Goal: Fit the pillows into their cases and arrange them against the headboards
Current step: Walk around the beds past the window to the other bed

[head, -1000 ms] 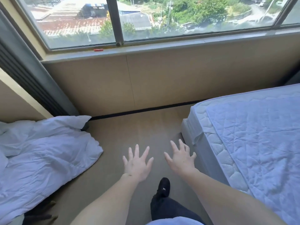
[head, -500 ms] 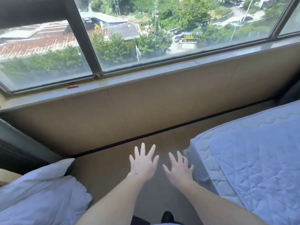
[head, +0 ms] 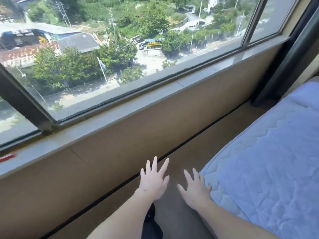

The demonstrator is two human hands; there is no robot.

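My left hand [head: 154, 181] and my right hand [head: 196, 188] are stretched out in front of me, palms down, fingers spread, each holding nothing. They hover over the brown floor [head: 203, 145] next to the corner of a bare quilted white mattress [head: 269, 169], which fills the right side. My right hand is close to the mattress corner. No pillow, pillowcase or headboard is in view.
A wide window [head: 120, 54] with a grey sill [head: 138, 107] runs across the wall ahead, with a tan panel below it. A dark curtain or post [head: 286, 61] stands at the far right. A small red object [head: 7, 156] lies on the sill at left.
The view has swung up and to the right: the white bedding on the left has left the frame, the window fills more of it. Both hands stay open and spread.
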